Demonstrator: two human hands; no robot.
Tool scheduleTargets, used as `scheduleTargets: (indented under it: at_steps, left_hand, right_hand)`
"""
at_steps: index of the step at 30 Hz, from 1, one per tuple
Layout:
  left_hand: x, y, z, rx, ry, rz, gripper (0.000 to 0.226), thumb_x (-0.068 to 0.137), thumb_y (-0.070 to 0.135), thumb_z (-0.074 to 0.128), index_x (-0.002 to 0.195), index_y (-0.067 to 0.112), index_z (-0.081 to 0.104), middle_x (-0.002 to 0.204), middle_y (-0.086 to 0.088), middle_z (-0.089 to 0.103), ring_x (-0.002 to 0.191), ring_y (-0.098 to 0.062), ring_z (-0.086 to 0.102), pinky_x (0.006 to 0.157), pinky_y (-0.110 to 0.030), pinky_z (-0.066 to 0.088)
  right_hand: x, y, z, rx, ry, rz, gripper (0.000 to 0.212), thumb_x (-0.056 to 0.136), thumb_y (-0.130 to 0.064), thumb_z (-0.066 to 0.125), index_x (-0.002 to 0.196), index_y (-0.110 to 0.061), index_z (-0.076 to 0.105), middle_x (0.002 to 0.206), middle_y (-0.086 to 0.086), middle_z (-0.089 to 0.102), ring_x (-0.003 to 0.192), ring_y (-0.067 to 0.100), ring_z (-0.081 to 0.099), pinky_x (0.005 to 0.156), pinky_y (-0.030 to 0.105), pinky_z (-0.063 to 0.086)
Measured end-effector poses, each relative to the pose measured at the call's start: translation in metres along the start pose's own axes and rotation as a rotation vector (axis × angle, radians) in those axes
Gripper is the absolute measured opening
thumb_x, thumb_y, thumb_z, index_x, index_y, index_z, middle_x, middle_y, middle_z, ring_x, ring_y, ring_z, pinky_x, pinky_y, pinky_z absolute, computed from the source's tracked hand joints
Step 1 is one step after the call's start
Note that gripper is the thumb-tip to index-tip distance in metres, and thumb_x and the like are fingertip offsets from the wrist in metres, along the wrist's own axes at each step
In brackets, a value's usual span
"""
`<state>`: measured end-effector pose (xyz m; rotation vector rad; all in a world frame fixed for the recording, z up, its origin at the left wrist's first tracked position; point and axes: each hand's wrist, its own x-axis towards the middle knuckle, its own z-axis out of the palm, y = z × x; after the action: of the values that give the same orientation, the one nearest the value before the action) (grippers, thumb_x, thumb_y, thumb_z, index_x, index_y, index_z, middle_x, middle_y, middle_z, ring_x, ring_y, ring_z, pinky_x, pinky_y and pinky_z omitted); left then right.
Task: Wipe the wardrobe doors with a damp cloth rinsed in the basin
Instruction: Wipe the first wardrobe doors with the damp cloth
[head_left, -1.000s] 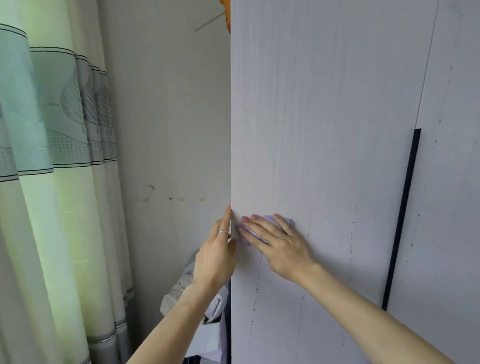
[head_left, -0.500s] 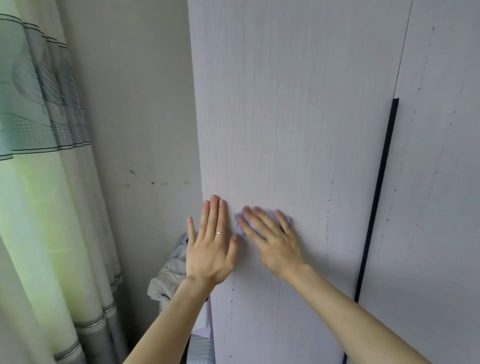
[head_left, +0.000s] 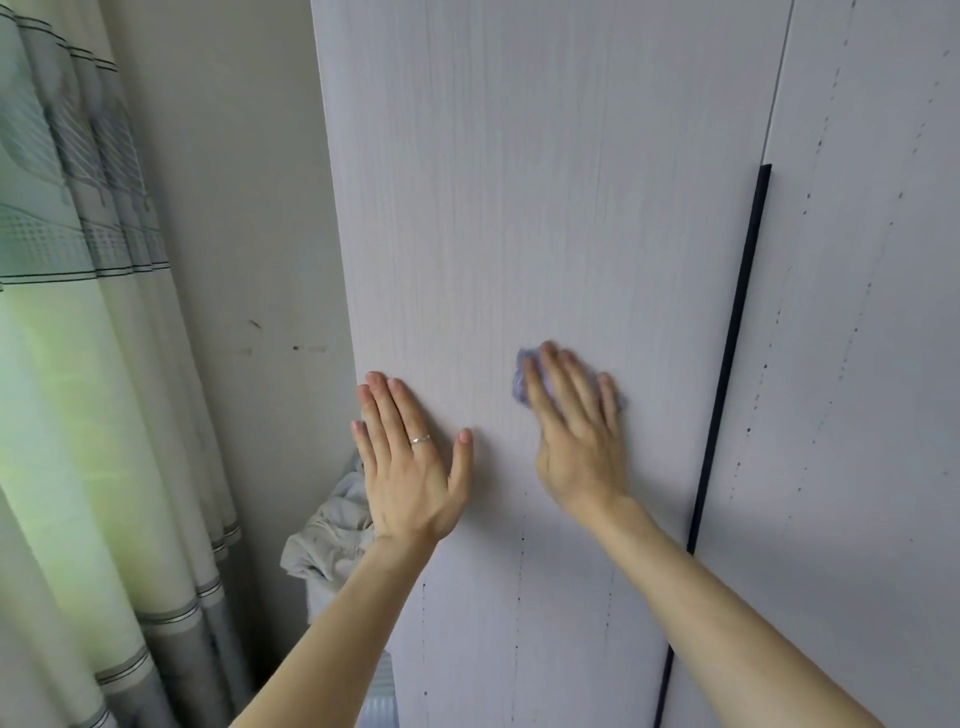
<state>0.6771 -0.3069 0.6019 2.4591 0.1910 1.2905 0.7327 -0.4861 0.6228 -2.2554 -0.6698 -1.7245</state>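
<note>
While flat right hand (head_left: 576, 447) presses bunched lilac cloth (head_left: 518, 391) to pale streaked wardrobe door (head_left: 519, 182), left hand (head_left: 410, 467) spread alongside.

Crumpled lilac cloth (head_left: 519, 385) against pale door (head_left: 545, 208)

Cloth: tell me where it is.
Head view: the cloth is under the right hand, against the wardrobe door, between the left hand and the dark handle strip.

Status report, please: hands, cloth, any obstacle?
Left hand flat on pale wood-grain wardrobe door. Right hand presses crumpled lilac cloth against it. No obstacle seen.
</note>
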Motion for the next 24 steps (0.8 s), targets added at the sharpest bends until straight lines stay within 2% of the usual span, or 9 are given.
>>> scheduleTargets:
  at_steps: [4,5,8,12,14,17,19,21,24]
  left_hand:
    - [-0.001,0.017,0.003,-0.017,0.022,-0.061,0.101,0.096,0.068,0.031,0.156,0.002,-0.016,0.164,-0.016,-0.024,0.152,-0.027,-0.023,0.125,-0.046,-0.005]
    - [-0.001,0.019,0.004,-0.007,0.014,-0.076,0.104,0.094,0.07,0.031,0.155,0.002,-0.019,0.163,-0.016,-0.026,0.152,-0.028,-0.024,0.125,-0.046,-0.006]
    - [0.002,0.022,0.006,0.008,0.013,-0.085,0.108,0.092,0.076,0.027,0.153,0.001,-0.021,0.162,-0.018,-0.028,0.151,-0.03,-0.025,0.124,-0.046,-0.01]
    - [0.001,0.016,0.011,-0.008,0.053,-0.069,0.109,0.091,0.076,0.026,0.154,0.0,-0.02,0.162,-0.018,-0.026,0.152,-0.031,-0.023,0.124,-0.047,-0.009]
    - [0.001,0.016,0.013,-0.026,0.068,-0.061,0.109,0.091,0.076,0.028,0.154,0.001,-0.019,0.163,-0.018,-0.025,0.152,-0.03,-0.023,0.125,-0.049,-0.007]
    - [0.002,0.015,0.014,-0.038,0.093,-0.042,0.11,0.09,0.076,0.032,0.155,0.003,-0.018,0.164,-0.018,-0.021,0.153,-0.031,-0.021,0.125,-0.051,-0.003]
    - [0.002,0.015,0.014,-0.034,0.107,-0.037,0.11,0.09,0.076,0.033,0.155,0.003,-0.018,0.164,-0.019,-0.02,0.153,-0.031,-0.02,0.125,-0.051,-0.002]
    - [0.003,0.014,0.014,-0.016,0.116,-0.031,0.111,0.089,0.077,0.032,0.155,0.002,-0.017,0.164,-0.02,-0.019,0.153,-0.031,-0.019,0.125,-0.051,-0.002]
    - [0.004,0.012,0.018,0.004,0.123,-0.025,0.112,0.089,0.077,0.033,0.155,0.0,-0.015,0.164,-0.022,-0.016,0.153,-0.033,-0.018,0.125,-0.049,-0.004]
  right_hand:
    - [-0.008,0.046,-0.017,-0.085,-0.106,-0.388,0.068,0.09,0.002,0.032,0.153,-0.022,0.039,0.159,-0.002,0.033,0.147,0.015,0.034,0.115,0.044,0.029]
    - [0.006,0.065,-0.025,-0.094,-0.095,-0.374,0.071,0.086,0.004,0.035,0.152,-0.021,0.039,0.16,-0.001,0.033,0.147,0.017,0.033,0.116,0.045,0.027]
    - [0.057,0.11,-0.049,-0.006,0.019,-0.057,0.071,0.085,0.013,0.042,0.152,-0.012,0.038,0.16,0.009,0.032,0.149,0.025,0.026,0.119,0.051,0.023]
    - [0.036,0.073,-0.03,0.047,0.162,0.249,0.066,0.089,0.01,0.035,0.153,-0.007,0.035,0.161,0.013,0.028,0.151,0.028,0.023,0.12,0.054,0.021]
    - [-0.019,0.047,-0.013,0.036,0.096,0.226,0.067,0.088,0.006,0.036,0.153,-0.01,0.033,0.162,0.009,0.026,0.151,0.025,0.023,0.122,0.051,0.019]
    - [-0.092,0.044,-0.007,-0.02,-0.101,-0.077,0.071,0.087,0.005,0.032,0.155,-0.016,0.032,0.164,0.001,0.022,0.149,0.021,0.028,0.115,0.05,0.03]
    - [-0.088,0.065,-0.013,-0.048,-0.127,-0.226,0.069,0.089,0.003,0.026,0.154,-0.019,0.036,0.163,0.0,0.026,0.146,0.019,0.034,0.11,0.048,0.036]
    - [-0.054,0.081,-0.021,-0.013,-0.094,-0.185,0.069,0.087,0.006,0.032,0.151,-0.017,0.041,0.16,0.003,0.033,0.146,0.022,0.033,0.111,0.051,0.034]
    - [0.003,0.089,-0.029,0.083,0.084,0.163,0.067,0.085,0.012,0.038,0.149,-0.007,0.043,0.158,0.013,0.036,0.148,0.029,0.029,0.116,0.055,0.028]
